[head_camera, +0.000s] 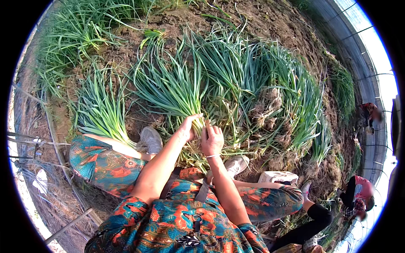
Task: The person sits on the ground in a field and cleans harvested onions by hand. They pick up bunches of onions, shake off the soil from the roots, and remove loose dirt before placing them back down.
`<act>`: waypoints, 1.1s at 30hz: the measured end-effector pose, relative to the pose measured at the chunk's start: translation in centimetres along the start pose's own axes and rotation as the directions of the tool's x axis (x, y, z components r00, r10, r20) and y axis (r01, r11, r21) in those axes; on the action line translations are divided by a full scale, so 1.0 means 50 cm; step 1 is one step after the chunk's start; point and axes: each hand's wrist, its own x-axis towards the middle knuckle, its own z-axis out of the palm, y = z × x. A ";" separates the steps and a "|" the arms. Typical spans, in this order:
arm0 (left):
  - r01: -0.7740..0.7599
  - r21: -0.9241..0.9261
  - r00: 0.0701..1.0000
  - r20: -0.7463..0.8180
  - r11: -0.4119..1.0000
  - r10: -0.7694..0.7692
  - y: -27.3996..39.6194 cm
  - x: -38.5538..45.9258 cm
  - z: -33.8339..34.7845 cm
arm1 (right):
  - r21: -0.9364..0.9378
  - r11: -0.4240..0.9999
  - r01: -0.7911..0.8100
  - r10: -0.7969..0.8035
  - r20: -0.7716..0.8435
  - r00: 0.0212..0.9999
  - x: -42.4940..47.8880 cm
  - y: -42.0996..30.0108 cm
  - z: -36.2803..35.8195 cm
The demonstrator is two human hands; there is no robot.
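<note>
A bunch of long green leafy plants, like leeks or garlic greens [177, 85], fans out ahead of me with its pale stems towards my body. My left hand [190, 126] is closed around those stems. My right hand [212, 139], with a pale band at its wrist, has its fingers bent at the right side of the stem ends; whether it grips a stem is hidden. Another bunch [106, 110] lies to the left, its roots beside my left shoe [151, 139]. Loose leaves and stems [227, 123] lie under and beside my hands.
More bunches [297, 104] lie in a curve to the right, with roots [269, 104] showing. Uncut plants [79, 34] stand at upper left. A white object [278, 177] is beside my right shoe [236, 165]. Other people [360, 193] are at the right, one with a black-clad leg [303, 224] nearby.
</note>
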 end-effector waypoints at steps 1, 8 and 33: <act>0.055 0.038 0.998 -0.039 0.998 -0.053 0.005 0.006 -0.006 | 0.006 0.999 0.048 -0.048 -0.055 0.997 0.010 -0.022 -0.014; 0.094 0.138 0.990 -0.116 0.986 -0.078 0.011 0.001 0.015 | -0.059 0.979 0.196 -0.180 0.208 0.961 -0.005 -0.052 -0.039; -0.113 0.459 0.967 -0.152 0.881 0.203 0.151 -0.019 -0.008 | 0.161 0.485 -0.860 0.863 0.072 0.500 0.065 0.363 0.007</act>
